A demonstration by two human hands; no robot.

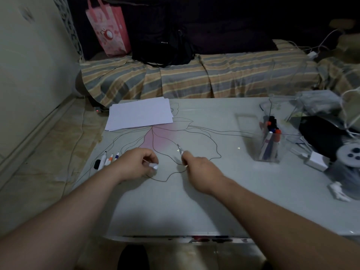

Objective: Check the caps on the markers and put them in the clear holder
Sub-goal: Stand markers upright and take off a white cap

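Note:
My left hand (139, 162) is curled over the table with a small white piece (154, 166), seemingly a marker cap, pinched at its fingertips. My right hand (196, 170) grips a thin white marker (181, 152) whose tip points up and away; the image is blurred there. A little left of my left hand, three markers (108, 160) with black, orange and blue ends lie side by side near the table's left edge. The clear holder (272, 133) stands at the right and has several markers upright in it.
A stack of white paper (140, 114) lies at the table's far left. Bags, a white charger (316, 160) and cables crowd the right edge. A striped sofa (194, 78) with a pink bag (109, 26) runs behind the table.

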